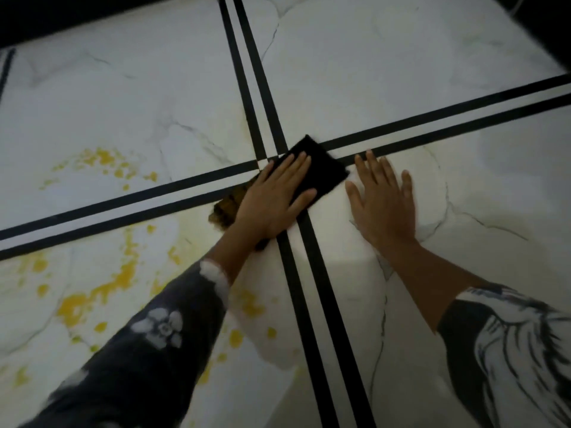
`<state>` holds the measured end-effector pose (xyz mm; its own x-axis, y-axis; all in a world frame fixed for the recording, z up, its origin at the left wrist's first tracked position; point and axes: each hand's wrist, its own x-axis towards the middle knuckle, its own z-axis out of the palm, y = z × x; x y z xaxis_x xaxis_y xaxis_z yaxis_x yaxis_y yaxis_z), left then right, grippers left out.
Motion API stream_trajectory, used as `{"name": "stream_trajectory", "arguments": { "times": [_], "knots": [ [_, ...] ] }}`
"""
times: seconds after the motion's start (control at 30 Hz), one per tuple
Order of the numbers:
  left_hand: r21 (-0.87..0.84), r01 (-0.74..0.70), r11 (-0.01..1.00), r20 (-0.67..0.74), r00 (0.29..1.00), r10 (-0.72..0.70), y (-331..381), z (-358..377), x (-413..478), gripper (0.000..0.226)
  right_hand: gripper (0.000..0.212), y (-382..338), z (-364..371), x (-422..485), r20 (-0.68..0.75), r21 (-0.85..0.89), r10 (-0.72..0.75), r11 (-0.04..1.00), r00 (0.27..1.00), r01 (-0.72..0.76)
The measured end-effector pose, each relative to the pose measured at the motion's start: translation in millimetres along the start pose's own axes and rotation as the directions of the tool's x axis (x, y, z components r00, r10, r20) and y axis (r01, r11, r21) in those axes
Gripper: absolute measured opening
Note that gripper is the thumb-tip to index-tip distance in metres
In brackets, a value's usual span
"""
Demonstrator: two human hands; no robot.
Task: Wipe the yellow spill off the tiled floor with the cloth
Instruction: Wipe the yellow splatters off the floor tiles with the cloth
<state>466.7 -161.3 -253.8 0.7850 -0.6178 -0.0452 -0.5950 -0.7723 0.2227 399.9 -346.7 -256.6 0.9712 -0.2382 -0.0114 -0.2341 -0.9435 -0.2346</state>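
Note:
A dark cloth (321, 168) lies flat on the white marble floor where the black tile stripes cross. Its left edge (227, 208) is stained brownish yellow. My left hand (275, 199) presses flat on the cloth with fingers spread. My right hand (383, 202) rests palm down on the bare tile just right of the cloth, touching nothing else. The yellow spill (102, 291) spreads in streaks and blobs over the lower left tile, with more spots (108, 162) on the upper left tile, both left of the cloth.
Double black stripes (315, 304) run across the floor in a cross. A dark wall or furniture edge (46, 17) borders the far side. The right tiles (494, 227) show only grey veins.

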Motion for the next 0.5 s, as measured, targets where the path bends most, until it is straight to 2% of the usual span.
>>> {"name": "stream_trajectory", "arguments": {
  "times": [0.07,0.17,0.23,0.3,0.4,0.43,0.5],
  "knots": [
    [-0.005,0.045,0.999,-0.033,0.998,-0.045,-23,-5,-36,0.059,0.055,1,0,0,-0.008,0.008,-0.008,1.000,1.000,0.008],
    [-0.013,0.339,0.941,-0.069,0.938,-0.339,-44,-10,-36,0.057,0.055,2,2,-1,-0.018,0.001,-0.012,1.000,1.000,0.012],
    [-0.030,0.438,0.898,-0.096,0.893,-0.439,-24,-6,-21,0.061,0.054,3,1,-1,-0.014,0.010,-0.022,1.000,1.000,0.022],
    [-0.055,0.382,0.922,-0.087,0.918,-0.386,15,4,-18,0.062,0.052,2,-3,-2,-0.002,0.119,-0.047,0.992,0.999,0.047],
    [-0.047,0.179,0.983,-0.028,0.983,-0.181,90,21,-62,0.058,0.049,3,-18,-21,0.038,0.476,0.031,0.878,0.999,-0.045],
    [-0.045,0.128,0.991,-0.001,0.992,-0.128,109,25,-87,0.057,0.049,3,-19,-33,0.063,0.482,0.061,0.872,0.996,-0.084],
    [-0.021,0.024,0.999,0.037,0.999,-0.023,125,30,-143,0.054,0.050,1,-14,-63,0.099,0.281,0.062,0.956,0.993,-0.088]
  ]
}}
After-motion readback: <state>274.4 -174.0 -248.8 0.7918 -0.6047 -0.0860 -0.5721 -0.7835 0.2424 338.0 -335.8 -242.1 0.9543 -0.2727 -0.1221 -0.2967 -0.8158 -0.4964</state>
